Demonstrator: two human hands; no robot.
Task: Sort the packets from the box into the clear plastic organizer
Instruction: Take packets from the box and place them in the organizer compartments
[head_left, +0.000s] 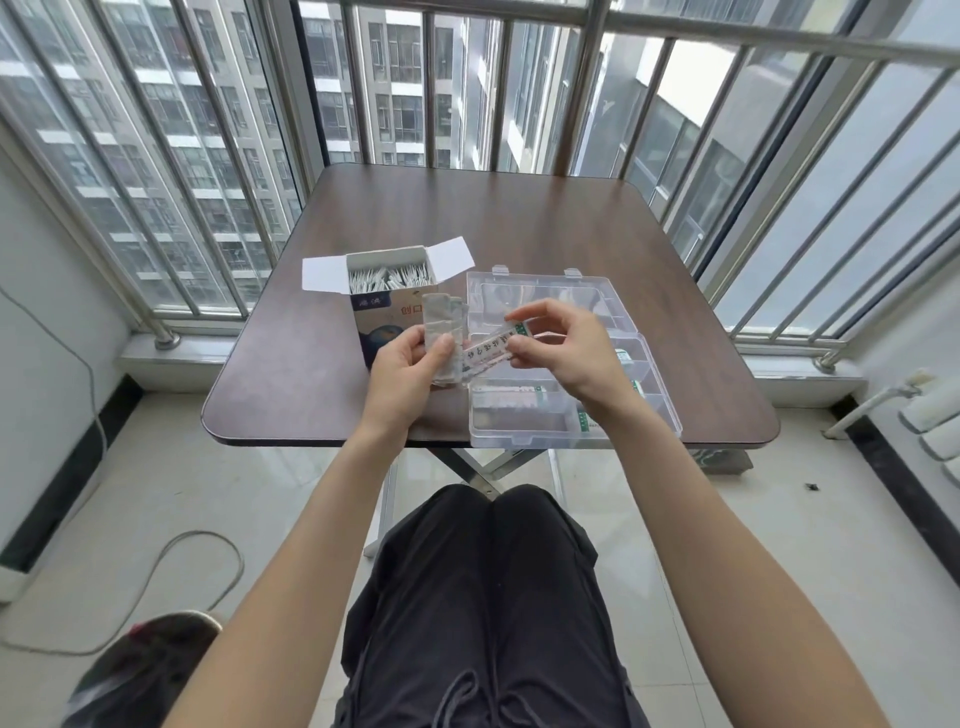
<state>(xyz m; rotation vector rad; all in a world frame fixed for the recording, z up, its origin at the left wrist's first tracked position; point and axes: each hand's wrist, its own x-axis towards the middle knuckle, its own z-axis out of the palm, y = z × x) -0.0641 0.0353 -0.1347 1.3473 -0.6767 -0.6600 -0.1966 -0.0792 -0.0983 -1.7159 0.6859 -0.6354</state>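
Packets are distributed across three locations: the box, the organizer and both hands. The dark brown worktop (519, 218) carries all items near its front edge. The clear plastic organizer (561, 415) sits at front right with its lid (535, 291) open toward the far side; its near compartments hold rows of packets, though their count cannot be determined through the plastic. The box (387, 306) stands upright just left of the organizer, top flaps open, with white packets (389, 278) standing on edge inside. The left hand (402, 366) grips an upright stack of packets (441, 338) between thumb and fingers, in front of the box. The right hand (563, 345) pinches a single packet (491, 353) at its right end, above the organizer; the packet's left end meets the stack.
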